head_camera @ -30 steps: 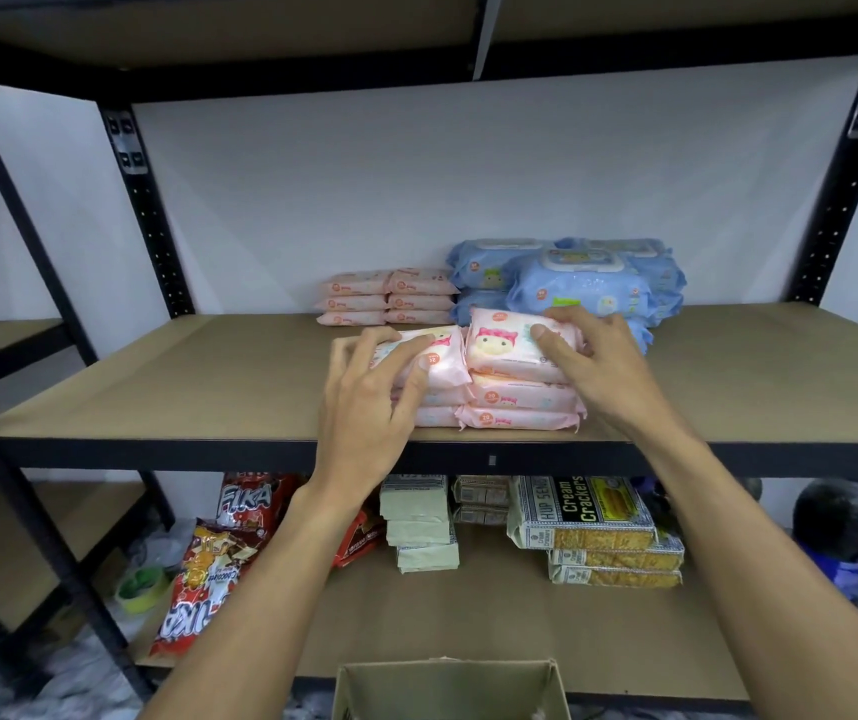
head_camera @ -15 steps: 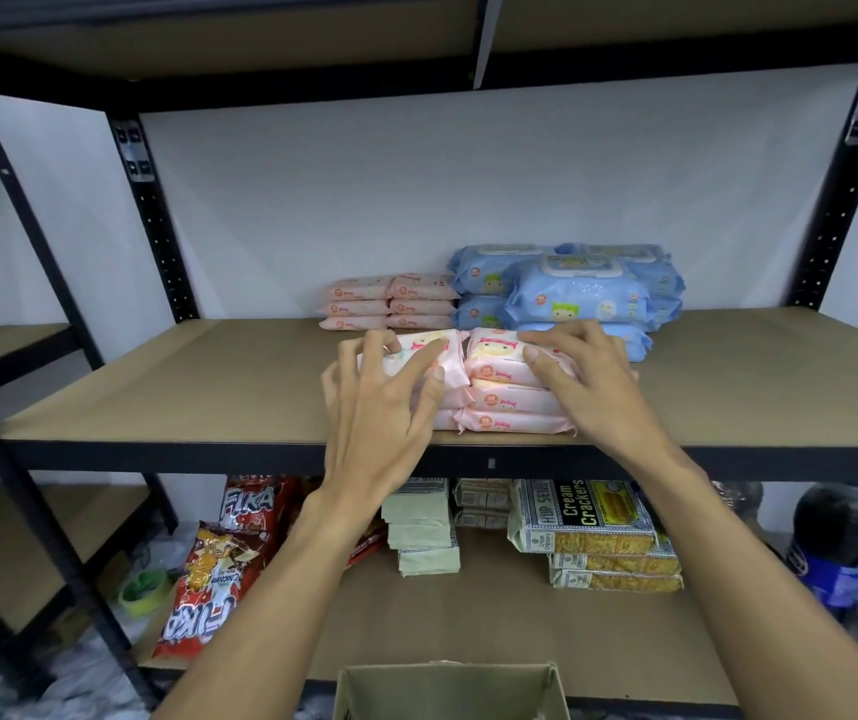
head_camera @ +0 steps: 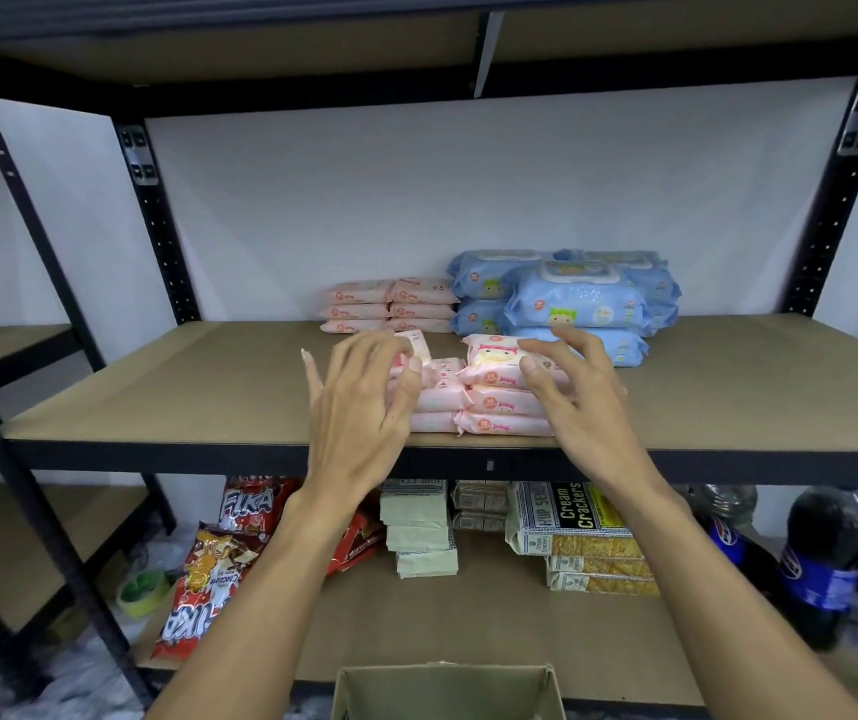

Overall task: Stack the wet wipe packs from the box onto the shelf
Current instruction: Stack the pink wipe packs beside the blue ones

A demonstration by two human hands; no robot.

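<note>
Two stacks of small pink wet wipe packs stand side by side near the front edge of the middle shelf. The right stack's top pack lies flat. The left stack's top pack sits tilted. My left hand hovers in front of the left stack with fingers spread, holding nothing. My right hand hangs over the right stack's end, fingers loosely bent, gripping nothing. The cardboard box is open at the bottom edge, its inside hidden.
Behind the front stacks are more pink packs and large blue wipe packs against the wall. The lower shelf holds snack bags, pale green packs, cracker packs and dark bottles. Black uprights frame the shelf.
Both hands have drawn back a little from the top pink packs and opened their fingers. The packs stay on the two stacks.
</note>
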